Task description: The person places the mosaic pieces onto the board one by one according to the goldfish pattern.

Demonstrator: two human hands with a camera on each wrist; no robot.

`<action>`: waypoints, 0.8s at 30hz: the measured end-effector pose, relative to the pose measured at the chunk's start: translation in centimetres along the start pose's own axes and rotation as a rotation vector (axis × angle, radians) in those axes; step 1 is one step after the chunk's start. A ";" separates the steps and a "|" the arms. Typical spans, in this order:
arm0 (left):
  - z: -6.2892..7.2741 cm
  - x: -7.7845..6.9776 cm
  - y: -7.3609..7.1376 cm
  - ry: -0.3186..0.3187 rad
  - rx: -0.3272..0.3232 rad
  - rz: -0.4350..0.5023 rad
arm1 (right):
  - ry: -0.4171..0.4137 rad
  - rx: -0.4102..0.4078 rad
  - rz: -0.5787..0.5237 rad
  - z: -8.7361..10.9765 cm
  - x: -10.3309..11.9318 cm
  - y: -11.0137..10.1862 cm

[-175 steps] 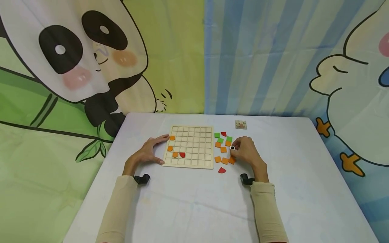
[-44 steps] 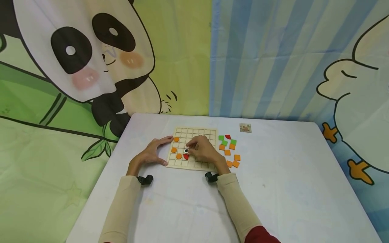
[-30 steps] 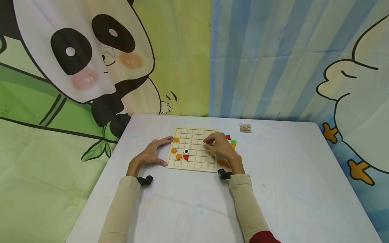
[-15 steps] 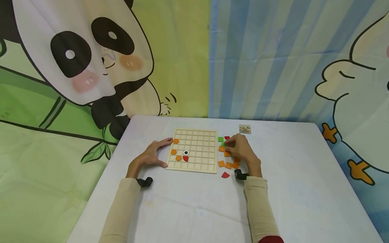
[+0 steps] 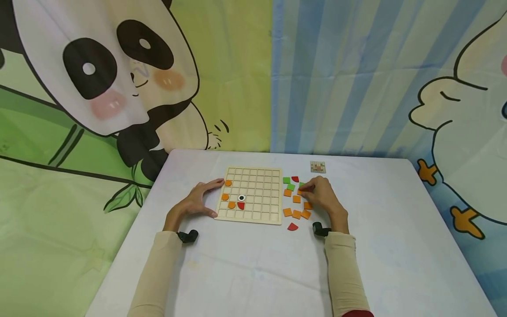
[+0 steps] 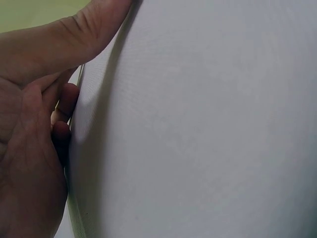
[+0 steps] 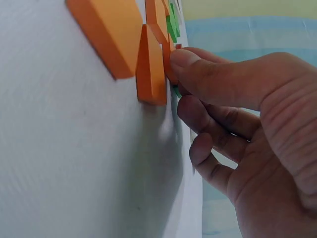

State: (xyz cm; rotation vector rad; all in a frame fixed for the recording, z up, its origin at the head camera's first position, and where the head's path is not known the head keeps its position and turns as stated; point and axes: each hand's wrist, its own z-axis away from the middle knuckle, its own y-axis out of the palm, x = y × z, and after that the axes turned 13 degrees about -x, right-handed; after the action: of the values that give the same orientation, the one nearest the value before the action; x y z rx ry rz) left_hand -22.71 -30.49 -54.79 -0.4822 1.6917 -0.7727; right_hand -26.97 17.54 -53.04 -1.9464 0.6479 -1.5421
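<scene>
My left hand (image 5: 194, 201) rests at the left side of the wooden grid board (image 5: 261, 187), thumb and index finger spread along its edge. The board's squares hold several orange round pieces (image 5: 231, 205), a red quarter-circle piece (image 5: 240, 205) and a white disc with a black dot (image 5: 241, 198). Right of the board, my right hand (image 5: 322, 193) pinches an orange square tile (image 5: 299, 192) between thumb and index finger, low among the loose pieces. In the right wrist view, the thumb partly hides that tile (image 7: 171, 64), and the other fingers are curled below.
More orange square tiles (image 5: 296, 199), green square tiles (image 5: 287, 180) and red quarter-circle pieces (image 5: 292, 226) lie right of the board. A small patterned card (image 5: 318, 167) is at the back of the white table (image 5: 253, 273). A printed curtain (image 5: 233, 75) hangs behind.
My right hand carried the black-and-white disc from the loose pieces onto the board, above the red piece, and let go. It then moved back right to an orange tile. The left hand stayed.
</scene>
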 end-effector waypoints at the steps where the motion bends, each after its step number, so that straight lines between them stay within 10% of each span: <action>1: 0.0 0.0 0.0 0.002 0.000 0.001 | 0.005 -0.002 -0.001 0.1 0.0 -0.1; 24: -0.1 -0.2 0.0 -0.001 -0.003 0.002 | 0.035 -0.007 0.025 0.6 -1.3 -1.8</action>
State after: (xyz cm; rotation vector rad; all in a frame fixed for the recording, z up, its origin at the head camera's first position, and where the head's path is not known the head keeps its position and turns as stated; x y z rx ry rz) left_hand -22.73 -30.35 -54.64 -0.4830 1.6921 -0.7683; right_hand -26.61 19.84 -52.79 -1.9130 0.6900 -1.5639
